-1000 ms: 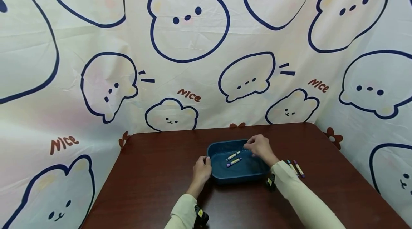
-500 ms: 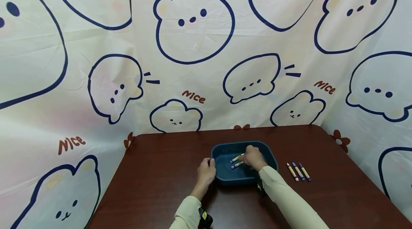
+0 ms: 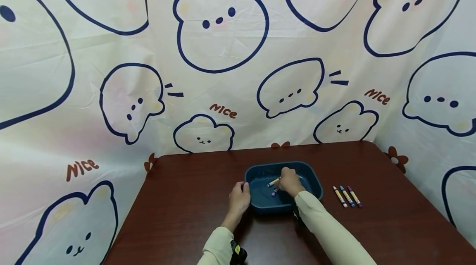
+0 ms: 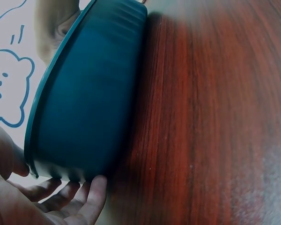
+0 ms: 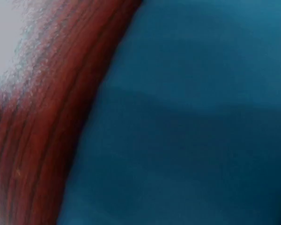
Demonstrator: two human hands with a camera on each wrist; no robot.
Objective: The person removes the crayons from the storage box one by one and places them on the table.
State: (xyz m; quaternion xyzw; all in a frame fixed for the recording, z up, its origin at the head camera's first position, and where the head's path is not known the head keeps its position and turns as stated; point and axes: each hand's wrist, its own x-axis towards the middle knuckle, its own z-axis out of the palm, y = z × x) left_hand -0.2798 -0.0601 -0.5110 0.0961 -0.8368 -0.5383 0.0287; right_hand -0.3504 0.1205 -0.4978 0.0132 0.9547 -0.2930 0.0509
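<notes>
A second ago the right hand (image 3: 290,181) is at the back right of the tray (image 3: 277,208); now it is down inside, over the two crayons lying there. That brings it from the edge to the contents, so the work, as I judge it, centres on these two.

The pale crayon (image 3: 273,182) shows only its left part beside the fingers. The purple crayon (image 3: 274,193) shows even less than half a second ago, and its visible end seems to lie at a steeper slant, so it may be nudged or lifted; I cannot tell which. The right grip is hidden behind the back of the hand, and the right wrist view is a blur of blue and brown, so I cannot tell whether its fingers are apart, together or clamped on a crayon.

The left hand (image 3: 239,198) stays at the tray's left end, its grip clamped on the wall: thumb at the rim, fingers against the outside. That should keep the tray steady.

The three crayons (image 3: 347,196) on the worktop (image 3: 193,199), right of the tray, lie side by side, now clear of the sleeve (image 3: 321,225) that partly covers them a second ago.
</notes>
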